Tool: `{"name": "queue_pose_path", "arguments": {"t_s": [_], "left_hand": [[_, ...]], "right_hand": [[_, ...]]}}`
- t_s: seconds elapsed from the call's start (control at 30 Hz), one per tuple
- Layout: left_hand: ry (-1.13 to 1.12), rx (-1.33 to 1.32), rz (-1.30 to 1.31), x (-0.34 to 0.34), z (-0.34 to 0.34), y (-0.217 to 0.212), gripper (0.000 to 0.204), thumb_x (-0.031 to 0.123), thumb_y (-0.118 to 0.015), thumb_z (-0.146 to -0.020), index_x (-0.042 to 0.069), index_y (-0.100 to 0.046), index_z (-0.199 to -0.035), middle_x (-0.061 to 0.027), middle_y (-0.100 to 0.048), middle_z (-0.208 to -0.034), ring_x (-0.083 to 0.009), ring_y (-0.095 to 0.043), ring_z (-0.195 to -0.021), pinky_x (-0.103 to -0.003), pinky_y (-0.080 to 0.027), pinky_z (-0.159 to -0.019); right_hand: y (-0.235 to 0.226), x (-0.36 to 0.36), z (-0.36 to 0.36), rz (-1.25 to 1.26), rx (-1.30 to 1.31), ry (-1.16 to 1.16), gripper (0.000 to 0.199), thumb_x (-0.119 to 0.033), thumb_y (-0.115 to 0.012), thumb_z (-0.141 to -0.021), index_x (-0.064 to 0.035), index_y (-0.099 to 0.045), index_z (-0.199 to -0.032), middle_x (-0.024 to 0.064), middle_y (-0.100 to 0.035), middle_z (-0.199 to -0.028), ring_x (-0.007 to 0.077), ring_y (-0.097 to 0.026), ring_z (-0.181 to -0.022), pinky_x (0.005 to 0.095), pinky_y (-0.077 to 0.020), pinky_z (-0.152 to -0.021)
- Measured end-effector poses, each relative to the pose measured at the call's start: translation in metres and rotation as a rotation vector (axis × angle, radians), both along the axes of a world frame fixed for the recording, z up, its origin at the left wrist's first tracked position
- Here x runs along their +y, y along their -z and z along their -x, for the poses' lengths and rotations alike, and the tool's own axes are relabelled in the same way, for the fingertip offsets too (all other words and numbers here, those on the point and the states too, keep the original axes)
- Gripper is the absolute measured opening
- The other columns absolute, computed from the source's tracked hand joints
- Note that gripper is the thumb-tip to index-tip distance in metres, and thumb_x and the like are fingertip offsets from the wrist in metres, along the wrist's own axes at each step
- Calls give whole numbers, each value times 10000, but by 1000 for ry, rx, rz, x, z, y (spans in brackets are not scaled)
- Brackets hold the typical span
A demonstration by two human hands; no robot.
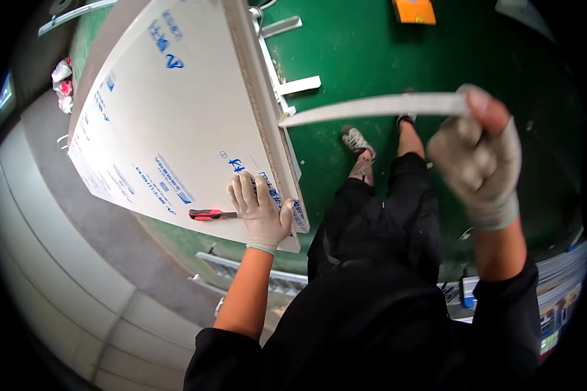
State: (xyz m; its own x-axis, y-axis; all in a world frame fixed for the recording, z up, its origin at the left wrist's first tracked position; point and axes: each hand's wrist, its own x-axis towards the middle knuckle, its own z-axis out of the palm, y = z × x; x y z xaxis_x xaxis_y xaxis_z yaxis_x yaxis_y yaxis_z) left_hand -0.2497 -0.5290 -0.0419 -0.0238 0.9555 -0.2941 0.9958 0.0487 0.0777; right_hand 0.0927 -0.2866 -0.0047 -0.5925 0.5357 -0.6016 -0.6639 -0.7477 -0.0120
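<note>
At the left we see a large pale-grey flat board [195, 117] with blue printing, its smooth, matt face filling that side of the view; the fisheye bends its outline. On it lies a red-and-black utility knife [205, 214], its slim end pointing at the left hand [261, 215], just beside it. That hand wears a thin off-white glove with a pale green cuff and rests flat near the board's lower right corner, its fingers spread and grasping nothing.

Along the board's right edge we make out a rough, grainy brown core, with another pale layer under it. White flat-sided bars [300, 85], probably metal, jut from beneath over the glossy green floor [372, 58].

From that edge a long narrow off-white strip [372, 105] arches rightward, smooth and bendy, to the gloved right hand [482, 153], whose fingers are curled tight with the strip gripped under the thumb; the thumb's tip is bare.

We judge the work to be partway through: a good length of strip stands clear of the board, while its left end meets the edge. We cannot tell whether that end is attached or only touching; if attached, the remainder is left to free.
</note>
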Motion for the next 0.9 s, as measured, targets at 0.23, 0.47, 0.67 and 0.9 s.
{"name": "queue_pose_path", "arguments": {"t_s": [0.23, 0.47, 0.67, 0.9], "left_hand": [[-43, -47, -46, 20, -11, 3, 783, 470, -663, -855, -7, -445, -1437, -270, -336, -1556, -490, -245, -1479, -650, -142, -1215], [-129, -20, -81, -3, 3, -15, 776, 445, -742, -789, 75, -488, -1422, -213, -390, -1538, -454, -304, -1448, -629, -202, -1205], [-138, -86, -77, 25, -7, -4, 768, 514, -718, -788, 90, -528, -1399, -201, -424, -1513, -447, -328, -1434, -621, -213, -1203], [-232, -145, -9, 26, -9, -15, 900, 524, -781, -713, 82, -470, -1432, -185, -419, -1488, -460, -305, -1441, -655, -191, -1193]], "right_hand": [[45, 90, -27, -547, -238, -35, 425, -414, -492, -1059, -51, -699, -986, 5, -581, -634, 181, -601, -610, 294, -484, -587], [34, 35, 85, -807, -519, -556, 645, -541, -547, -1031, -66, -515, -1466, 104, -565, -1413, 226, -520, -1326, 418, -466, -1071], [67, 30, 149, -949, -431, -740, 440, -427, -593, -1052, 5, -661, -1105, 0, -650, -933, 110, -577, -867, 257, -481, -825], [53, 40, 141, -780, -314, -906, 416, -403, -572, -1066, -53, -624, -849, 0, -599, -757, 115, -580, -674, 282, -488, -649]]}}
